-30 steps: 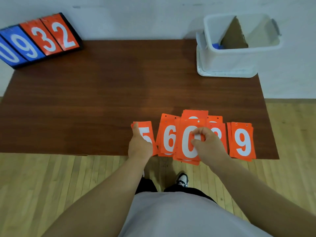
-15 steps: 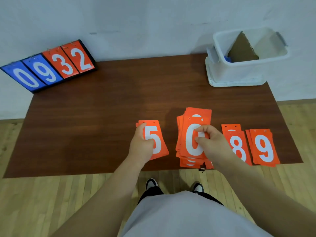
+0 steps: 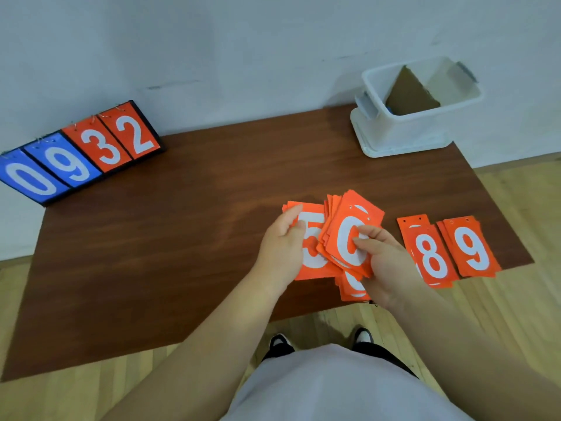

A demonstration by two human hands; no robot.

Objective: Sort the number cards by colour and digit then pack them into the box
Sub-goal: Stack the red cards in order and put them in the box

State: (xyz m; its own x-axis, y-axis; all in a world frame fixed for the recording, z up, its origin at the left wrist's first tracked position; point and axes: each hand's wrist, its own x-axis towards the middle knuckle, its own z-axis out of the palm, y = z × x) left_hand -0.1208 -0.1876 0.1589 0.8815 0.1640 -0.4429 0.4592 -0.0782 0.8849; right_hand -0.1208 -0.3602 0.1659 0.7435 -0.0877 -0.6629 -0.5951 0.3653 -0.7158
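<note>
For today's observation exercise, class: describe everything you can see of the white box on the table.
The white box looks like plastic, open-topped, with a grey handle at each end. It stands upright on a white base, perhaps its lid, at the far right corner of the table. A brown cardboard sheet leans inside; something blue peeks beside it.

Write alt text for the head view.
A person's left hand holds the 5 cards and right hand pinches a stack topped by 0, all orange. 8 pile and 9 pile lie on the table to the right; a box stands behind.
</note>
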